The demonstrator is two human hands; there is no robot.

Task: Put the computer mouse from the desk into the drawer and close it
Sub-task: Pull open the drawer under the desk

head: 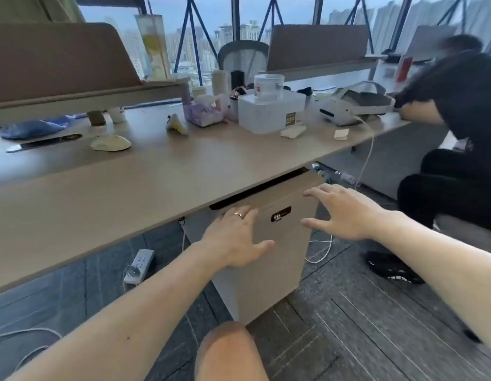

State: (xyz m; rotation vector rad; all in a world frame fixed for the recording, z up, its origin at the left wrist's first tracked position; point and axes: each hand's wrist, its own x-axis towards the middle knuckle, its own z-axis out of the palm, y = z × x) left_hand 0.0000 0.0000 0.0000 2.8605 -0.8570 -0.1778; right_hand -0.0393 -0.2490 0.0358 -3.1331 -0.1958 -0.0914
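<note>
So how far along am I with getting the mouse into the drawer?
Nothing looks finished yet. The cream-white computer mouse lies on the light wood desk, untouched. In hand: both hands are open at the beige drawer cabinet, the left hand by the top drawer's edge, the right hand at its right corner. The drawer seems barely open. Left: open it, put the mouse in, close it.

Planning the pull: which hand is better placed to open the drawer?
Probably the left hand: its fingers reach the drawer front's top edge beside the dark gap; the right hand hovers off its corner.
</note>
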